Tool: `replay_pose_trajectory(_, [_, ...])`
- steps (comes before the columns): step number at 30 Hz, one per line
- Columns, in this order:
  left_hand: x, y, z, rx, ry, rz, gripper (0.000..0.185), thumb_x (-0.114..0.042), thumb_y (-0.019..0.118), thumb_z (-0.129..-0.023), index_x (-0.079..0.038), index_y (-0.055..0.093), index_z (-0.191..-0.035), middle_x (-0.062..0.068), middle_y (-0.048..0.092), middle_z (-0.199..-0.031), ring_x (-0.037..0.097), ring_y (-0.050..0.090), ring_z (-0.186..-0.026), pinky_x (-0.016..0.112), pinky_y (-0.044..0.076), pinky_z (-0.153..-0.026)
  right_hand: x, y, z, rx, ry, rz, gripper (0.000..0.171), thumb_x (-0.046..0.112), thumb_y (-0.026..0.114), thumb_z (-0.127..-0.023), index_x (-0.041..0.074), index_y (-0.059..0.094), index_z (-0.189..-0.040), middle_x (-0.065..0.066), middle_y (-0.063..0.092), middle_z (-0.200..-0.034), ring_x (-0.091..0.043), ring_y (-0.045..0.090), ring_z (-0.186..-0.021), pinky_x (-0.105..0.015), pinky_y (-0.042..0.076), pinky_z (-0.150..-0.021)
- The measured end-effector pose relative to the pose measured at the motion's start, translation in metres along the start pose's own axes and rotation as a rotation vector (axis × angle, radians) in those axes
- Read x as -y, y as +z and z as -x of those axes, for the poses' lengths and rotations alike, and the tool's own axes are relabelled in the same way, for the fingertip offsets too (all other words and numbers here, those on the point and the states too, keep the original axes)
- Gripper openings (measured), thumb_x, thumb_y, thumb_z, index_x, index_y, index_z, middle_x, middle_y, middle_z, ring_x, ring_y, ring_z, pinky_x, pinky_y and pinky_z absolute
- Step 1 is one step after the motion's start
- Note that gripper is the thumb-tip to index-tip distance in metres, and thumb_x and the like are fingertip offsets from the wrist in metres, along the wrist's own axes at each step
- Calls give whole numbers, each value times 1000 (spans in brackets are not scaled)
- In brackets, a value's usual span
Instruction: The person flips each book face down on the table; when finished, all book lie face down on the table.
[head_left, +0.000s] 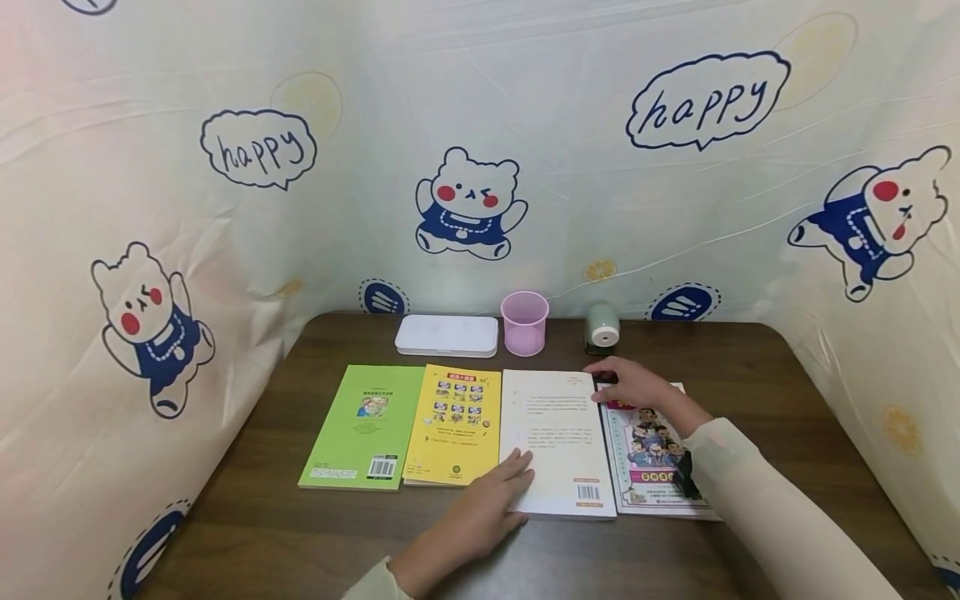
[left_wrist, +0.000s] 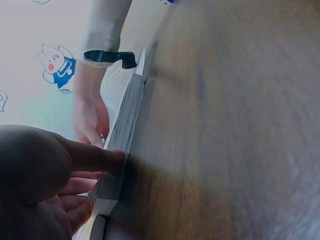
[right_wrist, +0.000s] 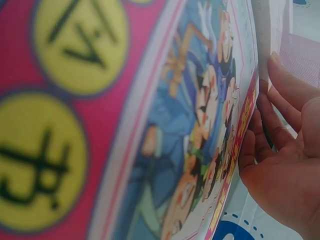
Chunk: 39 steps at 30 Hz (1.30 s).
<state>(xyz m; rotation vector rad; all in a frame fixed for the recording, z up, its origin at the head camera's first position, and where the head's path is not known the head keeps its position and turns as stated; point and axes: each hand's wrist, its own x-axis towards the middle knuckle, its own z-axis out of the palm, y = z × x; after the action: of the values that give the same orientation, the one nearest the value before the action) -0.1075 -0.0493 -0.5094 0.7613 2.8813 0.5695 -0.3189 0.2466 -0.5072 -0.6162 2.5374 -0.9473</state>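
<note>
Under the fingers of both hands lies a white book [head_left: 558, 442], flat on the brown table [head_left: 787, 392]. At its near left corner the left hand [head_left: 468, 521] rests with the fingers almost straight and close together, their tips on the cover; in the left wrist view the thumb [left_wrist: 95, 156] presses against the page edge of the white book [left_wrist: 125, 135], so this hand touches and does not grip. At the far right corner the right hand [head_left: 633, 385] lies with relaxed, slightly spread fingers, the tips on the book's edge. The right wrist view shows these fingers [right_wrist: 280, 100] straight beside a colourful comic book [right_wrist: 165, 130], which lies just right of the white one, below the palm [head_left: 652, 454]. Left of the left fingers, a yellow book [head_left: 453, 425] touches the white one, and a green book [head_left: 367, 429] lies beside it. Beyond the right fingertips stand a pink cup [head_left: 524, 322] and a small green pencil sharpener [head_left: 602, 327]; a flat white box [head_left: 447, 335] lies left of the cup.
</note>
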Motion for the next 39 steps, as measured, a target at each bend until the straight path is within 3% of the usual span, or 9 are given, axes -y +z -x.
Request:
replay_pose_trajectory(12, [-1, -2, -2, 31, -28, 6, 60, -24, 80, -90, -5, 60, -144, 6, 41, -163, 24, 35, -153, 43, 37, -119, 3, 0, 5, -32, 52, 26, 58, 29, 77, -94, 13, 58, -147, -19, 54, -147, -39, 53, -126, -65, 42, -110])
replay_pose_trajectory(21, [-2, -3, -3, 41, -29, 4, 60, -23, 80, -90, -5, 60, -144, 6, 40, -163, 24, 34, -153, 42, 36, -120, 0, -5, 14, -56, 71, 40, 55, 30, 76, -95, 10, 60, -144, -19, 59, -141, -39, 55, -127, -62, 43, -109])
replay_pose_trajectory(32, [-1, -2, -2, 37, -22, -11, 60, -24, 80, -90, -5, 60, -143, 6, 41, -163, 25, 35, -152, 42, 37, -119, -23, -27, 39, -78, 71, 52, 46, 25, 75, -95, 5, 65, -135, -19, 63, -133, -38, 57, -120, -61, 47, -104])
replay_pose_trajectory(39, [0, -2, -1, 41, -21, -6, 60, -24, 80, -90, -5, 60, -144, 6, 40, -164, 25, 34, -153, 43, 37, -119, -42, -36, 52, -99, 91, 55, 46, 31, 76, -95, 5, 66, -131, -21, 64, -130, -37, 58, -115, -61, 49, -100])
